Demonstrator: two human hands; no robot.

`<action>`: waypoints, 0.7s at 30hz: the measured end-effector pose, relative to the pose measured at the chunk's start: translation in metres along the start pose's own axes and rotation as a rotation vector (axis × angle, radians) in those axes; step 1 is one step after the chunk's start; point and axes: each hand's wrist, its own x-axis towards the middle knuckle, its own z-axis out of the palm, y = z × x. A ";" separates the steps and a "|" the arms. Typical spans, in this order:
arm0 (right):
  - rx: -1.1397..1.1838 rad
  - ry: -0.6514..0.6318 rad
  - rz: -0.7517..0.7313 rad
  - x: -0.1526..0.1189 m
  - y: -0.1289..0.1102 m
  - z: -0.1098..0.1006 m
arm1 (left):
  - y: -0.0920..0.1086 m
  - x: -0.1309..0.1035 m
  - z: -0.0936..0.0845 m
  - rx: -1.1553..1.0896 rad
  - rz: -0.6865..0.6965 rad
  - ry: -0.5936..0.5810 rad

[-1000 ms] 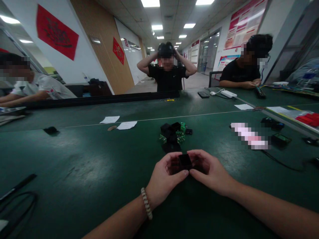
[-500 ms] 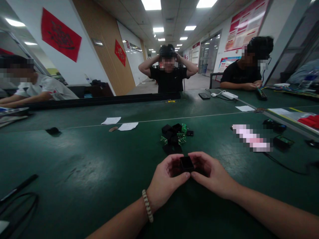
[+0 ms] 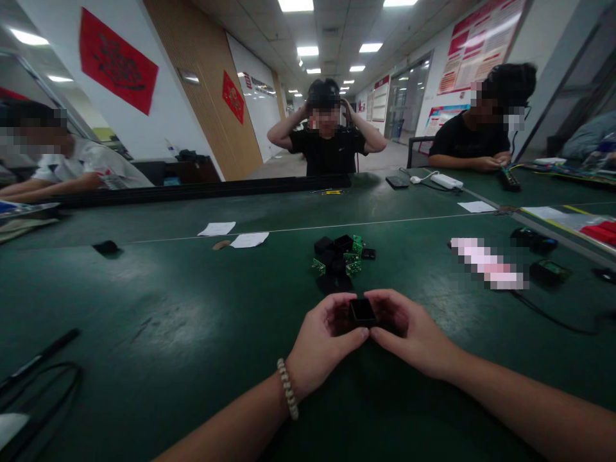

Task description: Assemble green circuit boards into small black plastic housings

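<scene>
A long room with ceiling lights and red wall hangings [image 3: 118, 62] is seen behind a green table [image 3: 144, 372], at whose far side a person in black [image 3: 332, 153] is placed, both arms raised to the head. Near the middle of the table's near part, a small black box [image 3: 362, 313] is held between the left hand [image 3: 315, 346] and the right hand [image 3: 416, 333]. The hands are brought together around it, with the thumb tips almost meeting at its near side and the fingers curved along its left and right sides; its dark, square upper face is left uncovered between them. Whether the box is touched by the tabletop cannot be told. A beaded bracelet [image 3: 287, 389] is worn on the left wrist. Just beyond the fingertips, black parts [image 3: 332, 253] are heaped with green circuit boards [image 3: 353, 264]. Two paper slips [image 3: 249, 240] are laid farther off to the left, and a blurred pink object [image 3: 488, 263] is set well to the right, with a dark cable [image 3: 553, 317] stretched near it.
</scene>
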 end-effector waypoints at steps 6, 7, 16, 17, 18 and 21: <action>-0.013 -0.002 -0.008 -0.001 0.002 0.000 | -0.001 0.001 0.000 -0.001 0.004 0.005; -0.014 -0.001 -0.010 -0.001 0.002 0.000 | -0.001 0.001 0.000 -0.001 0.004 0.008; -0.031 -0.002 -0.014 -0.001 -0.002 -0.001 | 0.003 0.000 0.000 0.028 -0.010 -0.008; -0.032 0.000 -0.015 -0.001 -0.002 -0.001 | 0.003 0.000 0.000 0.028 -0.010 -0.014; -0.032 0.003 -0.017 -0.001 -0.002 -0.001 | 0.003 0.000 0.000 0.025 -0.010 -0.021; -0.035 -0.002 -0.021 -0.001 -0.002 -0.001 | 0.004 0.000 0.000 0.019 -0.015 -0.026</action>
